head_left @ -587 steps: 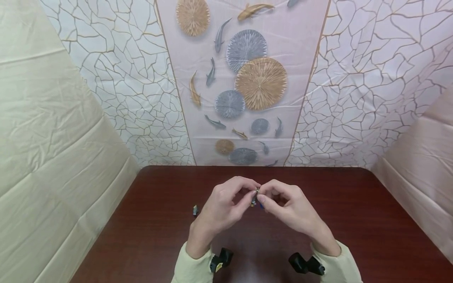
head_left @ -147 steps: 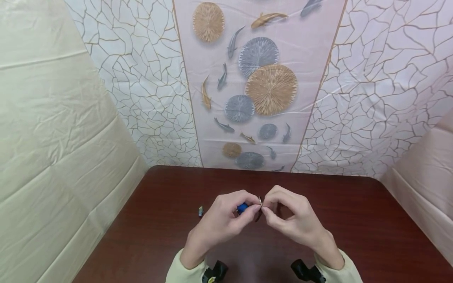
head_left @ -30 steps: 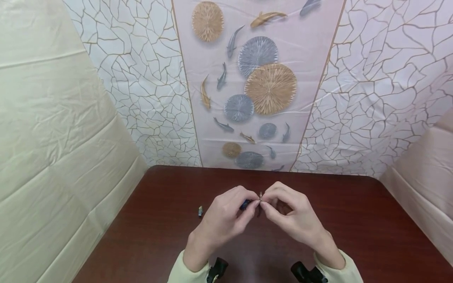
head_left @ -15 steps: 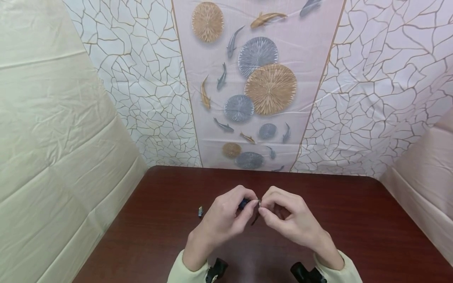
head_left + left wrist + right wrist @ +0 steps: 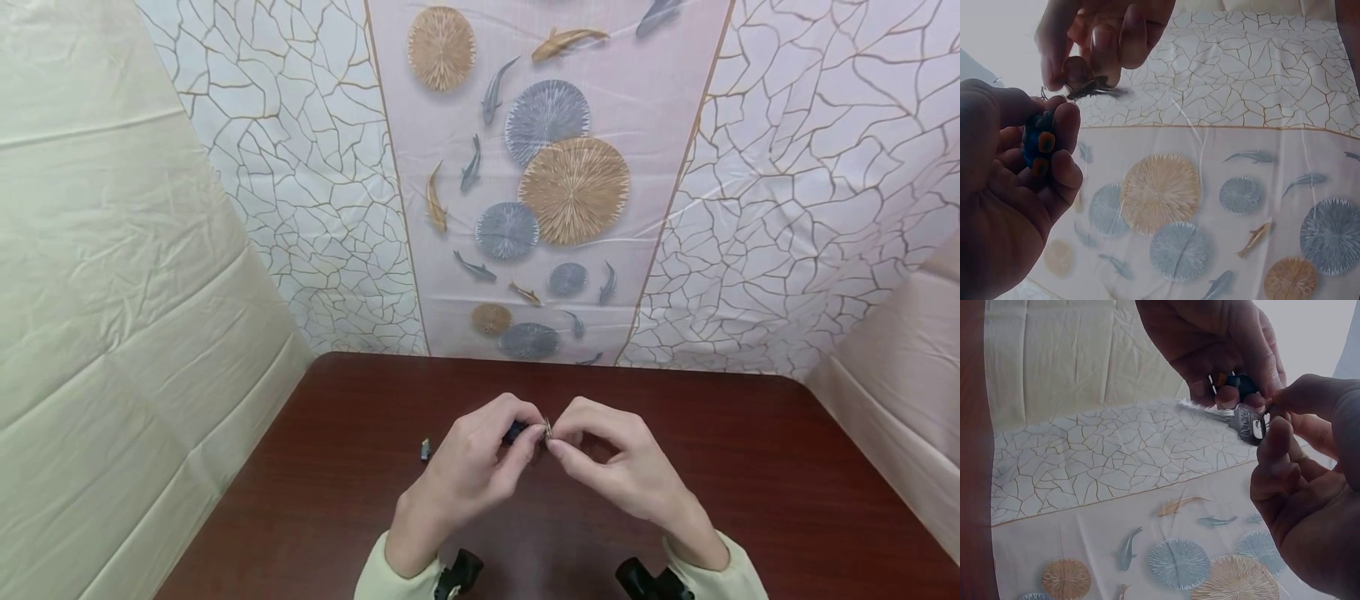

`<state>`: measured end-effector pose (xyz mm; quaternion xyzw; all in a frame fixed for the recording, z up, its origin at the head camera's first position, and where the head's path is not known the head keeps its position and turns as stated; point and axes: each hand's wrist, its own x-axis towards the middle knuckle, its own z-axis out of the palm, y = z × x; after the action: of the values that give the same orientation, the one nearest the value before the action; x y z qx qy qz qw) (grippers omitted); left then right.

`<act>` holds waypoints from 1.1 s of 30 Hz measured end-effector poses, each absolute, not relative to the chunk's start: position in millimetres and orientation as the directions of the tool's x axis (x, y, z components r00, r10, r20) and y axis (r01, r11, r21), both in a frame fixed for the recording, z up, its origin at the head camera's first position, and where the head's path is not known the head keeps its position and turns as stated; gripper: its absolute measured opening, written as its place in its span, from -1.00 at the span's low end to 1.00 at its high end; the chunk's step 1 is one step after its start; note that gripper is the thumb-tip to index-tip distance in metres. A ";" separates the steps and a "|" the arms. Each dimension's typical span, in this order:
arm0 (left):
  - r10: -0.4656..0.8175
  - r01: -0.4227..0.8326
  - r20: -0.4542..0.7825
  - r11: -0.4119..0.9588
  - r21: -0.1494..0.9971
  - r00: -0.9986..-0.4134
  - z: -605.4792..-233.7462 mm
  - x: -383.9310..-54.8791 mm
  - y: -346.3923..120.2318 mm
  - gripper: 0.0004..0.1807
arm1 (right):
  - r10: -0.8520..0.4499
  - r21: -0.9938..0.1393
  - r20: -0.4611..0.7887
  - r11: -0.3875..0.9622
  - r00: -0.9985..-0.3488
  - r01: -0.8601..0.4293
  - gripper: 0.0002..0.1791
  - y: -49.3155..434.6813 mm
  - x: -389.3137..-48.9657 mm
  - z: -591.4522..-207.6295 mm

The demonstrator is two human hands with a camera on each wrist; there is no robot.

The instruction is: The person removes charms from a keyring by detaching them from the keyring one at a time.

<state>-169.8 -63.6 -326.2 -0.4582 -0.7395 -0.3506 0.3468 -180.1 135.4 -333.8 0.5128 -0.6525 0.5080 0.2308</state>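
Both hands meet at their fingertips above the table. My left hand (image 5: 468, 467) pinches a thin metal key ring (image 5: 548, 428) between thumb and forefinger. A blue charm with orange spots (image 5: 1039, 147) lies in that hand's curled fingers. From the other side my right hand (image 5: 622, 454) pinches the ring with thumb and forefinger. Beside those fingertips, a silver key (image 5: 1249, 424) with a dark-edged head sticks out in the right wrist view. Fingers hide part of the ring, so how key and ring join cannot be told. A tiny figure (image 5: 425, 450) stands on the table left of my left hand.
The dark red-brown table (image 5: 360, 400) has rounded far corners. A patterned cloth (image 5: 570, 192) hangs behind it, with plain cream cloth (image 5: 187, 333) at the left side. Black wrist cameras (image 5: 461, 573) sit at both cuffs.
Since the first frame, the blue charm has gone from beside the right fingertips into the left hand. A dark piece hanging below the fingertips half a second ago no longer shows there.
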 end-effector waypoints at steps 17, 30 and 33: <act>0.431 0.924 0.839 0.328 0.199 -0.334 -327.0 -170.6 -63.2 -0.92 | -0.438 -0.474 0.799 -0.037 -0.412 -0.880 -0.60 137.7 -181.4 -338.5; 0.445 0.927 0.831 0.316 0.203 -0.333 -327.1 -170.3 -63.2 -0.92 | -0.433 -0.493 0.773 0.050 -0.464 -0.869 -0.60 138.8 -178.3 -336.6; 0.438 0.919 0.826 0.323 0.224 -0.356 -328.0 -173.3 -64.9 -0.96 | -0.443 -0.479 0.779 0.038 -0.444 -0.877 -0.59 139.4 -179.7 -336.8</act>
<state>-173.3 -64.9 -328.0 -0.4579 -0.7410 -0.3588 0.3355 -179.7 139.4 -336.8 0.4804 -0.6870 0.5003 0.2168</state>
